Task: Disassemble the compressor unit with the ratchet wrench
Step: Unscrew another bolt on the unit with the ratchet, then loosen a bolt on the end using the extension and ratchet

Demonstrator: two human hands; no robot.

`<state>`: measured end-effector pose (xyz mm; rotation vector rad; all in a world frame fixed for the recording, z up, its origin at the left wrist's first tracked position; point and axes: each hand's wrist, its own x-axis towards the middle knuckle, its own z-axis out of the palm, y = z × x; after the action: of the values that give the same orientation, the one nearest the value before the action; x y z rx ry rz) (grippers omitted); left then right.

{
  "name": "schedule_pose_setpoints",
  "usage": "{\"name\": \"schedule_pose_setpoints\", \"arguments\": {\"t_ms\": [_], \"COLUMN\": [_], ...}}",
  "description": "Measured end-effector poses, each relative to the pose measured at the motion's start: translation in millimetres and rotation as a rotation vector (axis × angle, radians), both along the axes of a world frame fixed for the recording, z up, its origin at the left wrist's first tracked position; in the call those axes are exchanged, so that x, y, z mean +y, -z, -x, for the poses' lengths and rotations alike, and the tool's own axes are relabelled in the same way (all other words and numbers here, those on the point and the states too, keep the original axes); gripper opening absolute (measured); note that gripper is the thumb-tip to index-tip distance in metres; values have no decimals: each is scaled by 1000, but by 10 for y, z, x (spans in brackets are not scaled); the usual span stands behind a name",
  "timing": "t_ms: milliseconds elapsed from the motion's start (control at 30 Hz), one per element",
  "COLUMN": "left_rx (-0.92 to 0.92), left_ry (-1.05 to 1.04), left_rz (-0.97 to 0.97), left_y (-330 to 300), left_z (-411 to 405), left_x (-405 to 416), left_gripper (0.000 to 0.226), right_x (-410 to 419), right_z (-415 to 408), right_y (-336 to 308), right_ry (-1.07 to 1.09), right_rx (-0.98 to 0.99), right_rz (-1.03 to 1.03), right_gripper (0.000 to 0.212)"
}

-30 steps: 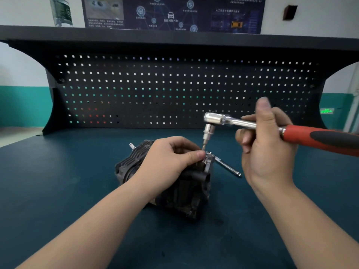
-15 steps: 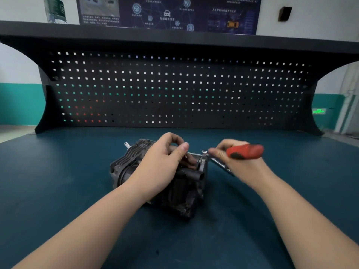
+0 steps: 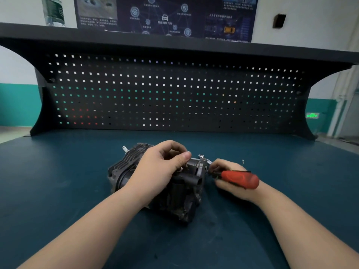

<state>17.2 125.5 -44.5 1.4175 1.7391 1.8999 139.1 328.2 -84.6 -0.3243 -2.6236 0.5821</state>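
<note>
I see one compressor unit (image 3: 174,193), dark ribbed cast metal, mid-bench (image 3: 58,191) under my left hand (image 3: 157,169), whose fingers curl round its top. Right hand (image 3: 231,178) grips the one ratchet wrench (image 3: 240,178) by its red rubbery handle, just right of the unit. One small screw (image 3: 243,161) lies beyond. Black perforated pegboard (image 3: 174,94) along the far edge.
</note>
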Motion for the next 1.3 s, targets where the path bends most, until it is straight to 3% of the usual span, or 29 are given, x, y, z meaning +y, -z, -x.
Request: {"name": "schedule_pose_setpoints", "arguments": {"t_ms": [67, 100, 133, 200, 267, 333, 400, 467, 567, 667, 733, 833, 900, 1000, 1100, 1300], "left_rx": [-4, -4, -5, 2, 3, -9, -50, -126, -228, -307, -212, 329, 536, 477, 446, 409], "left_ry": [-3, -5, -7, -17, -22, -21, -10, 15, 103, 158, 103, -33, 110, 302, 292, 252], "left_rz": [2, 4, 7, 17, 22, 20, -6, -62, -163, -191, -132, 146, 370, 546, 600, 549], "left_y": [1, 3, 3, 3, 4, 2, 0, -16, -29, -37, -25, -50, -144, -230, -214, -184], "left_z": [8, 17, 22, 28, 26, 20, 14, 3, -11, -27, -32, 56, 145, 308, 351, 368], "left_x": [-2, -1, -1, 1, 0, -1, 3, 6, 17, 19, 14, -56, -152, -271, -312, -269], "left_gripper": [8, 8, 8, 8, 8, 6, 5, 1, 13, 15, 24, 41, 40, 56, 46, 46], "right_x": [22, 35, 74, 61, 26, -81, -245, -543, -973, -1114, -979, -331, 233, 845, 1060, 1187], "right_z": [36, 77, 97, 109, 57, 50, 66, 65, 95, 130, 109, 38, -44, -98, 13, 256], "right_y": [78, 97, 134, 136, 104, -26, -183, -387, -569, -562, -611, -750, -770, -521, -300, -216], "right_ry": [35, 104, 83, 117, 175, 265, 267, 90, -171, -195, -148, 175, 500, 830, 972, 1067], "right_rx": [-47, -65, -99, -86, -63, 19, 295, 547, 525, 490, 529, 595, 517, 165, -81, -191], "right_rz": [-164, -143, -200, -95, 5, 31, 69, 320, 561, 712, 799, 804, 724, 533, 352, 367], "right_gripper": [10, 15, 29, 62, 68, 60, 42, 25, 6, 5, 10, 13, 20, 34, 39, 27]}}
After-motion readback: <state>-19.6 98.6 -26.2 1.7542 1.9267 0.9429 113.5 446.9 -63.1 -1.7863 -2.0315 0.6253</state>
